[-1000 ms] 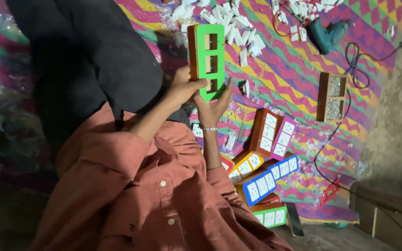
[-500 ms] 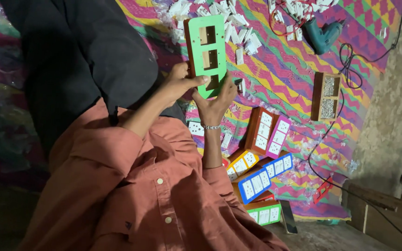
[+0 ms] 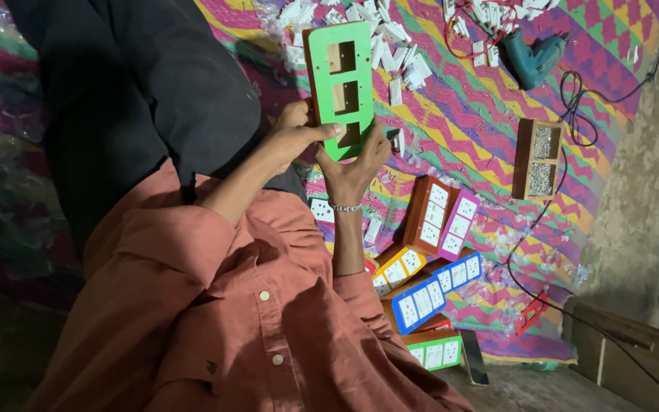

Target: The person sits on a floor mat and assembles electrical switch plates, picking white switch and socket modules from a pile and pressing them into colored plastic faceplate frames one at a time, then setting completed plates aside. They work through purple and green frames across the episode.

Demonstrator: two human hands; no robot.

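Now | green switch board (image 3: 340, 88) upright | lower end between both hands: left (image 3: 293, 136), right (image 3: 358, 162)

around the raised green switch board (image 3: 340, 88) held by left hand (image 3: 293, 137) and right hand (image 3: 356, 164): heap of white switch modules (image 3: 394, 49) crowds the mat just beyond. blue power drill (image 3: 535, 57) and its black cable (image 3: 573, 114) block the far corner. finished colour boards (image 3: 432, 263) stack near the right forearm. wooden screw tray (image 3: 537, 159) apart; bare mat (image 3: 467, 133) strip between it and the hands.
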